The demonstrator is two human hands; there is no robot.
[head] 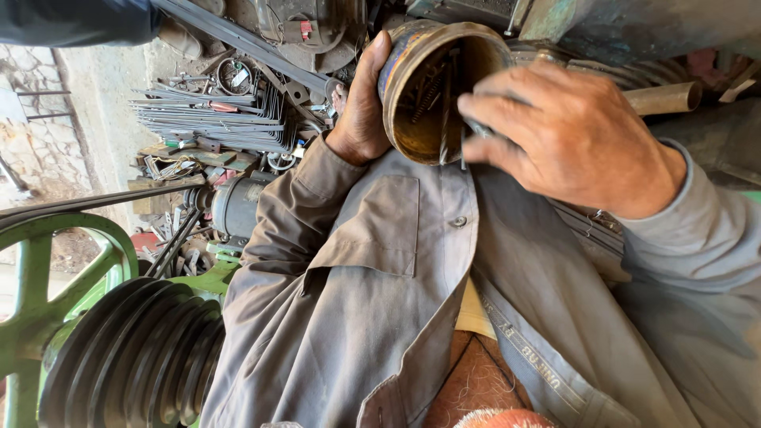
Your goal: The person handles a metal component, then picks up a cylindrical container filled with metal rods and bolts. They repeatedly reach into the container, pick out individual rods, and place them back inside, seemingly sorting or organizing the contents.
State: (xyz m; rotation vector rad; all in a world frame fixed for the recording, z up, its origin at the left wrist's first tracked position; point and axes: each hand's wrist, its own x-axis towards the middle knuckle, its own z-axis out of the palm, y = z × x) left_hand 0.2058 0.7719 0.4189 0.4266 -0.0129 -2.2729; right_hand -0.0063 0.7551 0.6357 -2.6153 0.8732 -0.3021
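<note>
Lowest and biggest in view is the green machine (32,285) with its black grooved pulley (135,361), and a dark belt (79,202) runs off from it toward a small grey motor (238,206). Beyond that a heap of thin metal strips (214,115) lies on the cluttered floor among loose scrap. The person's grey-brown work shirt (372,261) fills the middle of the view.

Up against the chest, the left hand (361,103) is wrapped round the back of a worn, rusty tin can (404,59). Thumb and fingers are closed firmly on its wall, and the mouth is tipped toward the person. The right hand (571,139) comes in from the other side with its fingertips (476,107) dipped over the rim. Whether they have pinched anything I cannot tell, as the rim hides the tips.

Inside the can stand a long twisted drill bit (448,119) and some smaller threaded pieces (428,89).

To my eye this sorting goes best with the can held still and tilted to the light, so the pieces slide apart. The fingers should then take one shank at a time, keeping clear of the sharp flutes
</note>
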